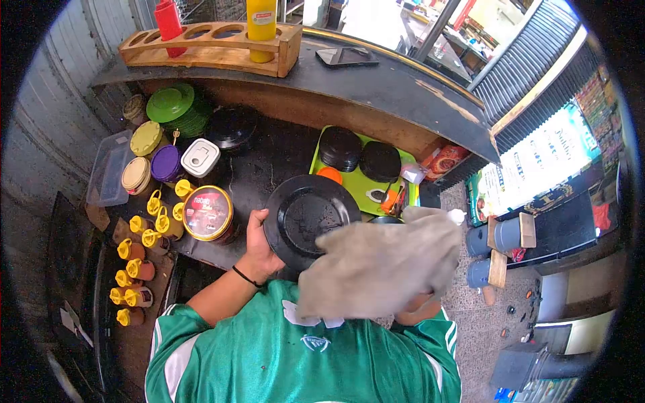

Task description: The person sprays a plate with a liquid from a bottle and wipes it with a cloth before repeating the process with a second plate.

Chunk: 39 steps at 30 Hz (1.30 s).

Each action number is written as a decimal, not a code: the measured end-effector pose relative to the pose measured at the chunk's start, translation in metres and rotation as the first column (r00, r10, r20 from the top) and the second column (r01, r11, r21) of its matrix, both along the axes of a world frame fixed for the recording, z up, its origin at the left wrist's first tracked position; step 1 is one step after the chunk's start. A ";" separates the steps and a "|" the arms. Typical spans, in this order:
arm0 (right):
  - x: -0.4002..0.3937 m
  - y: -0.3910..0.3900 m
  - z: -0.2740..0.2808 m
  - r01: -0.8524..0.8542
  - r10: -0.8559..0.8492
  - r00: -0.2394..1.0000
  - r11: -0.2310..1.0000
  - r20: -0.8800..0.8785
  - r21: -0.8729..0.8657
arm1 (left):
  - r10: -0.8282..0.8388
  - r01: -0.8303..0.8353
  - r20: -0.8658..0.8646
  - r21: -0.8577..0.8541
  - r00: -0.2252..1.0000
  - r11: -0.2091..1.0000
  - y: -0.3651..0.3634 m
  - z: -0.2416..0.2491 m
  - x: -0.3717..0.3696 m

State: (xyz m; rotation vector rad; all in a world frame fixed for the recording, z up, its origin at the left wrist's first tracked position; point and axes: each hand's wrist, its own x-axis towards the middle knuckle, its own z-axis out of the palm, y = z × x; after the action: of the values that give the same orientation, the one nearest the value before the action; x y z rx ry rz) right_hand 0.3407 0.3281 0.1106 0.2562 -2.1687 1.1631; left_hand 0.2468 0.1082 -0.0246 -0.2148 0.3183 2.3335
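In the head view, a black plate [310,218] is held by its left edge in the left hand [261,248], above the desk [269,151]. The thumb is laid along the rim, and the other fingers are hidden below, so the rim appears to be pinched between them. Being round, the plate is given no long axis; its face is turned upward, toward the camera.

From the left thumb, the plate lies directly to the right. Its lower right edge is overlapped by a grey-beige cloth [383,269], blurred, whose length is slanted from lower left to upper right. Whether the plate is touched by the cloth cannot be told. The cloth is bunched over the right hand's side, where only some skin [418,310] is seen; the right fingers are covered, and their state cannot be told. The plate is nearer to the left hand, the cloth to the right arm.
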 end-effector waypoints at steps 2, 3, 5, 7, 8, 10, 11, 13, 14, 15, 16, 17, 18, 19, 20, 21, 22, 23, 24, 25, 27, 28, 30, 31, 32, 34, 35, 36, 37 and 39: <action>-0.004 -0.005 0.018 0.041 -0.035 0.993 0.998 -0.113 0.051 | 0.015 -0.015 0.008 -0.010 1.000 1.000 0.002 -0.001 0.000; -0.007 -0.008 0.028 0.064 -0.050 0.984 0.995 -0.169 0.075 | 0.032 -0.031 0.019 -0.021 0.999 0.999 0.004 -0.001 0.000; -0.018 -0.013 0.048 0.106 -0.068 0.956 0.987 -0.284 0.119 | 0.018 -0.018 -0.007 -0.013 1.000 1.000 0.008 0.007 0.000; -0.030 -0.016 0.062 0.153 -0.085 0.917 0.977 -0.390 0.147 | 0.003 -0.003 -0.028 -0.017 1.000 1.000 0.010 0.014 0.000; -0.037 -0.016 0.065 0.181 -0.097 0.892 0.971 -0.441 0.154 | -0.025 0.026 -0.025 0.008 0.999 1.000 0.011 0.017 0.000; -0.063 0.019 0.036 -0.218 0.388 0.876 0.848 -0.286 0.483 | -0.061 0.062 -0.029 0.028 0.998 0.998 0.014 0.025 -0.001; -0.062 0.020 0.036 -0.212 0.382 0.877 0.851 -0.291 0.480 | -0.057 0.057 -0.030 0.023 0.998 0.998 0.016 0.029 0.000; -0.059 0.023 0.036 0.005 0.112 0.986 0.727 -0.126 0.687 | -0.055 0.056 -0.030 0.020 0.998 0.998 0.019 0.031 0.000; -0.057 0.024 0.037 0.081 -0.044 0.997 0.619 -0.068 0.781 | -0.038 0.039 -0.037 0.042 0.999 0.998 0.020 0.030 0.000; -0.055 0.024 0.038 0.131 -0.205 0.978 0.489 -0.032 0.862 | -0.018 0.021 -0.043 0.065 0.999 0.998 0.020 0.028 -0.001; -0.052 0.023 0.038 0.153 -0.362 0.932 0.344 -0.019 0.927 | -0.017 0.020 -0.043 0.066 0.999 0.998 0.020 0.026 -0.002; -0.049 0.022 0.039 0.145 -0.508 0.861 0.191 -0.029 0.971 | -0.009 0.012 -0.057 0.045 0.998 0.999 0.020 0.024 -0.003; -0.045 0.020 0.040 0.111 -0.636 0.769 0.037 -0.062 0.993 | -0.001 0.002 -0.070 0.023 0.998 1.000 0.020 0.025 -0.003; -0.039 0.017 0.041 0.051 -0.743 0.659 -0.111 -0.117 0.993 | -0.001 0.003 -0.081 0.033 0.997 0.999 0.019 0.031 -0.002; -0.032 0.014 0.042 -0.031 -0.821 0.537 -0.247 -0.192 0.969 | 0.001 0.001 -0.081 0.033 0.997 0.999 0.019 0.033 0.000; -0.023 0.011 0.045 -0.132 -0.867 0.410 -0.364 -0.283 0.922 | 0.017 -0.017 -0.074 0.006 0.997 1.000 0.020 0.034 0.001; -0.021 0.022 0.028 -0.131 -0.865 0.412 -0.365 -0.285 0.922 | 0.034 -0.035 -0.068 -0.020 0.997 0.999 0.020 0.035 0.001; -0.030 0.020 0.008 -0.037 -0.859 0.466 -0.258 -0.212 0.966 | 0.039 -0.040 -0.070 -0.019 0.997 0.999 0.020 0.037 0.002; -0.030 0.023 -0.013 0.050 -0.838 0.527 -0.138 -0.143 0.989 | 0.073 -0.074 -0.101 -0.005 0.992 0.997 0.019 0.040 0.004; -0.050 0.013 -0.029 0.126 -0.803 0.591 -0.010 -0.083 0.992 | 0.109 -0.109 -0.132 0.011 0.985 0.994 0.019 0.041 0.005; -0.021 0.000 -0.084 0.233 -0.697 0.717 0.258 0.014 0.938 | 0.139 -0.150 -0.196 -0.038 0.971 0.988 0.022 0.036 0.005; -0.016 -0.005 -0.108 0.262 -0.632 0.773 0.392 0.051 0.882 | 0.153 -0.181 -0.257 -0.091 0.954 0.979 0.024 0.034 0.007; -0.015 -0.005 -0.150 0.284 -0.492 0.865 0.638 0.095 0.716 | 0.172 -0.238 -0.320 -0.183 0.932 0.954 0.034 0.035 0.014; -0.013 -0.017 -0.129 0.158 -0.256 0.956 0.861 0.144 0.484 | 0.183 -0.299 -0.389 -0.265 0.903 0.917 0.038 0.034 0.017; -0.012 -0.028 -0.106 -0.019 -0.006 0.994 0.977 0.113 0.213 | 0.173 -0.290 -0.386 -0.268 0.906 0.919 0.039 0.030 0.023; -0.004 -0.039 -0.143 -0.090 -0.134 0.707 0.957 0.695 0.276 | -0.310 -0.568 -0.640 -0.768 0.703 0.296 0.040 0.027 0.031; -0.016 -0.037 -0.151 -0.119 -0.090 0.727 0.960 0.681 0.253 | -0.170 -0.815 -0.929 -0.370 0.329 0.446 0.054 0.034 0.032; -0.034 -0.032 -0.156 -0.152 -0.044 0.746 0.960 0.665 0.234 | -0.172 -0.815 -0.931 -0.365 0.322 0.450 0.053 0.043 0.033; -0.046 -0.027 -0.154 -0.149 -0.046 0.752 0.960 0.657 0.237 | -0.218 -0.762 -0.904 -0.427 0.368 0.486 0.052 0.052 0.034; -0.071 -0.011 -0.144 -0.035 -0.062 0.920 0.970 0.387 0.239 | -0.276 -0.775 -0.920 -0.385 0.278 0.502 0.056 0.053 0.034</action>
State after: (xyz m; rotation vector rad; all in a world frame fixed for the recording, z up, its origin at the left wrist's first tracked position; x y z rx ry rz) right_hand 0.2698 0.3167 -0.0332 0.1161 -2.6677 1.0040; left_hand 0.2803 0.1638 0.0289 0.8587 2.2587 2.1206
